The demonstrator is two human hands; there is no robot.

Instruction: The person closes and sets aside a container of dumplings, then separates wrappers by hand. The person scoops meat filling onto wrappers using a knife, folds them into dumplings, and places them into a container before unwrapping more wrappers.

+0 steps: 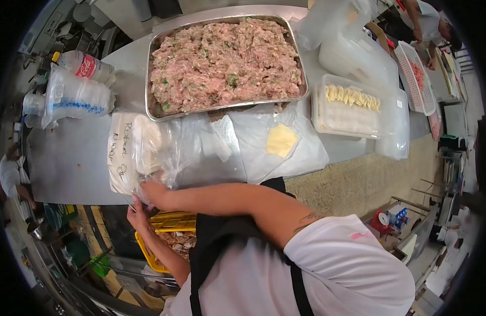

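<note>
At the near table edge, my right hand reaches across my body, its fingers closed at the end of a clear plastic bag. Inside the bag lies a stack of pale wrappers, next to white paper with black handwriting. Just below, my left hand pinches a thin, stick-like thing whose kind I cannot make out. One yellow wrapper lies on a white plastic sheet. Behind stands a metal tray of minced meat with green bits.
A clear container holds a row of folded dumplings at right. Stacked clear containers stand behind it. A cola bottle and bagged plastic cups are at left. A yellow crate sits below the table. Other people are at the far edges.
</note>
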